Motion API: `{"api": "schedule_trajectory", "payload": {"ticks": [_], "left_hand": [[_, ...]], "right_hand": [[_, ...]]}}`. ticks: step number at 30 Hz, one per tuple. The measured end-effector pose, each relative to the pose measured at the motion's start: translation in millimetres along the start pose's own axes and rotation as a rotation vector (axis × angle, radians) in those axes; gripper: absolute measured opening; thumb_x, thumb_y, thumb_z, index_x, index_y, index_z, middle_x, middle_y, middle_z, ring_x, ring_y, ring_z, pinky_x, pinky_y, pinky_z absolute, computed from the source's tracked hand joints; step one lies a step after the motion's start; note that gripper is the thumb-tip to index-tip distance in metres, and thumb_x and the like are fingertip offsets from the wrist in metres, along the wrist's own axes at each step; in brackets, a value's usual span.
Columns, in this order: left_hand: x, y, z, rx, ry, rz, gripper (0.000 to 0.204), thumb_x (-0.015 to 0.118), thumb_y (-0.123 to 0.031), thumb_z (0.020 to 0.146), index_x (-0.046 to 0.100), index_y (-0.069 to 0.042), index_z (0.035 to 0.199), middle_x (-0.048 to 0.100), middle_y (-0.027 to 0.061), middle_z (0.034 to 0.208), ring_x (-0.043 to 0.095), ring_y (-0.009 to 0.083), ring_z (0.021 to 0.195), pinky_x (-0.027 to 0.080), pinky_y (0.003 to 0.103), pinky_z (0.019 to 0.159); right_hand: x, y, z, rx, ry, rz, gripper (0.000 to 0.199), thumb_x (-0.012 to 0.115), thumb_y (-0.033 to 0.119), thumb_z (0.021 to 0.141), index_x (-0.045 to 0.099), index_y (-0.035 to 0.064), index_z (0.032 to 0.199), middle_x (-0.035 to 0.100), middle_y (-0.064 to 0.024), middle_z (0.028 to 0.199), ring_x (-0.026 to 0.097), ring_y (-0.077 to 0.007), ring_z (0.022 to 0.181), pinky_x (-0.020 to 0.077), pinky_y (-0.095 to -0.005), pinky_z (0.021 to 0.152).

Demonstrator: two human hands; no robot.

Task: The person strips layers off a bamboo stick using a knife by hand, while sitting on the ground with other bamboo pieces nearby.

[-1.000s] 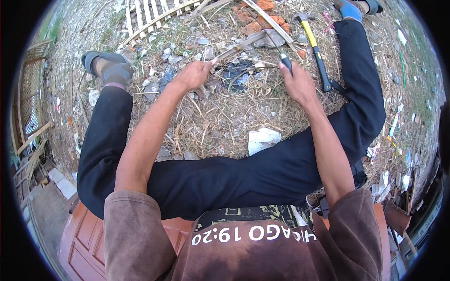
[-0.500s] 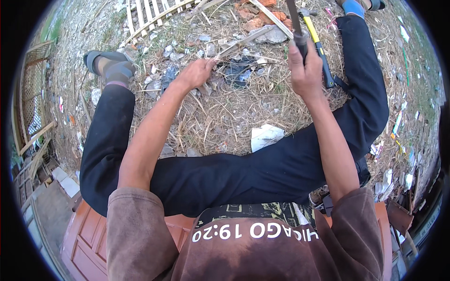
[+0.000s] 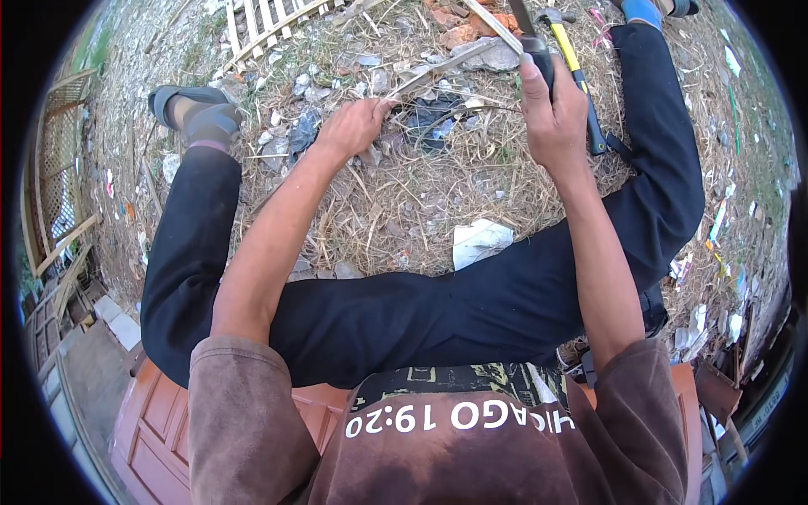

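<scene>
My left hand [image 3: 353, 130] is closed round the near end of a thin split strip of bamboo or wood [image 3: 431, 77], which slants away to the right, low over the ground. In my right hand [image 3: 555, 126] is the dark handle of a knife [image 3: 537, 59]. Its blade points away from me and runs out at the top edge. The blade lies near the end of a second pale strip [image 3: 495, 25]; whether they touch I cannot tell. Just right of that hand, a hammer [image 3: 581, 80] with a yellow and black handle lies on the ground.
Slatted pale strips [image 3: 261, 29] lie at the far left. Broken orange bricks [image 3: 463, 34] and a grey stone [image 3: 497, 57] are ahead, beside dark plastic scraps [image 3: 433, 122]. A white piece [image 3: 481, 242] rests on dry grass near my legs. Litter lies at the right.
The knife and my right hand have come slightly nearer to me. My left hand has shifted a little to the right, still holding its strip.
</scene>
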State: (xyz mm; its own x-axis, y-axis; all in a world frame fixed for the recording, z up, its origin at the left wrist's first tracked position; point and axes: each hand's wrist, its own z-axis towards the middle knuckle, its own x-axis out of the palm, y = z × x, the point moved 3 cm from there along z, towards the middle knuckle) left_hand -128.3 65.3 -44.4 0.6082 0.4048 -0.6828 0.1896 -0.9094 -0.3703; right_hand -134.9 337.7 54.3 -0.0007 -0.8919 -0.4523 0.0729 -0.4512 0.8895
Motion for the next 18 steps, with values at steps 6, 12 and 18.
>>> {"api": "schedule_trajectory", "payload": {"ticks": [6,12,18], "left_hand": [[9,8,1,0.089,-0.250,0.089,0.050,0.036,-0.040,0.103,0.063,0.000,0.094,0.065,0.0260,0.079,0.065,0.0446,0.082,0.048,0.054,0.079],[7,10,0,0.102,-0.335,0.200,0.055,0.036,-0.049,0.102,0.065,-0.003,0.094,0.065,0.0276,0.083,0.062,0.0463,0.085,0.048,0.055,0.078],[8,10,-2,0.107,-0.258,0.213,0.045,0.039,-0.050,0.101,0.054,-0.007,0.099,0.066,0.0237,0.075,0.065,0.0441,0.077,0.051,0.056,0.067]], "right_hand": [[18,-56,-6,0.320,0.211,-0.583,0.042,0.046,0.038,0.100,0.060,-0.0014,0.094,0.064,-0.0262,0.077,0.063,-0.0462,0.076,0.0453,-0.0547,0.069],[21,-68,-29,0.364,0.118,-0.268,0.051,0.043,0.045,0.100,0.057,-0.0035,0.104,0.066,-0.0254,0.088,0.064,-0.0430,0.082,0.0466,-0.0500,0.074],[15,-77,-23,0.472,0.227,-0.113,0.045,0.058,0.044,0.095,0.055,0.0005,0.104,0.059,-0.0101,0.078,0.057,-0.0180,0.069,0.0464,-0.0371,0.063]]}}
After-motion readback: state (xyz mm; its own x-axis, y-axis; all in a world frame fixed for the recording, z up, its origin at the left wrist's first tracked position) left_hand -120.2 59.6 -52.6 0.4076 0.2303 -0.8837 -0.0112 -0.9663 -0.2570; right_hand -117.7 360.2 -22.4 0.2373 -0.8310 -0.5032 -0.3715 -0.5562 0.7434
